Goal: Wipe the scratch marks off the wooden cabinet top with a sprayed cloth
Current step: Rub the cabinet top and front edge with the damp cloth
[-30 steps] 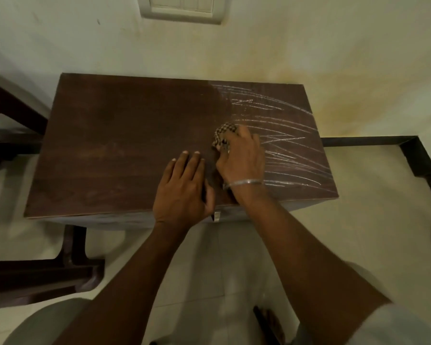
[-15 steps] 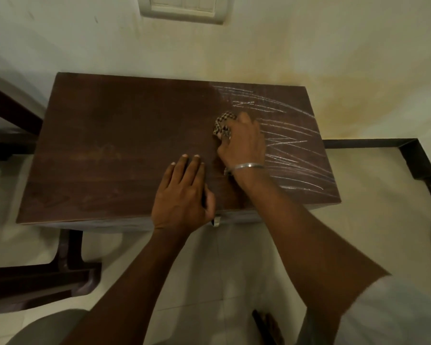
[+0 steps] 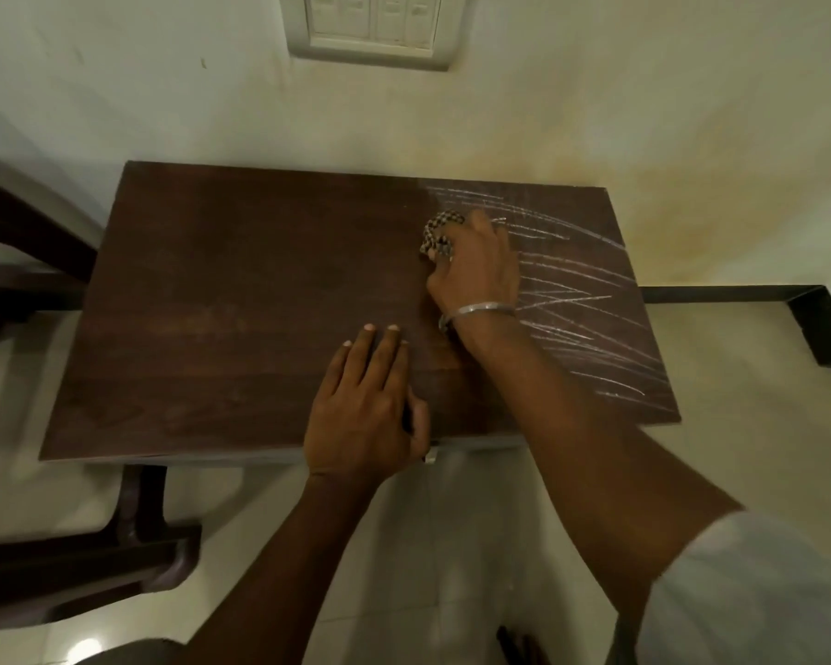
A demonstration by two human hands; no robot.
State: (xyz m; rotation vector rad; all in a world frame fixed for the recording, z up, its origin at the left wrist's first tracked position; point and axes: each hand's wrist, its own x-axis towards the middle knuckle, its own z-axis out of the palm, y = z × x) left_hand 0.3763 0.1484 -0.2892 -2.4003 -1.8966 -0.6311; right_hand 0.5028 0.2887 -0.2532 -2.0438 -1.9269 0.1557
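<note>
The dark wooden cabinet top (image 3: 241,300) fills the middle of the head view. White scratch marks (image 3: 591,300) streak across its right third; the left part is plain wood. My right hand (image 3: 476,271), a metal bangle on its wrist, grips a bunched black-and-white checked cloth (image 3: 440,232) and presses it on the wood at the left edge of the scratches. Only the cloth's far end shows past my fingers. My left hand (image 3: 365,410) rests flat on the top near the front edge, fingers straight.
A pale wall (image 3: 596,112) with a white switch plate (image 3: 373,24) rises right behind the cabinet. A dark chair (image 3: 30,280) stands close on the left. A dark skirting strip (image 3: 739,295) runs along the right wall above the pale tiled floor (image 3: 452,544).
My right hand has slid the cloth away from me, toward the back of the top, along the scratches' left edge. My left hand stays put.
</note>
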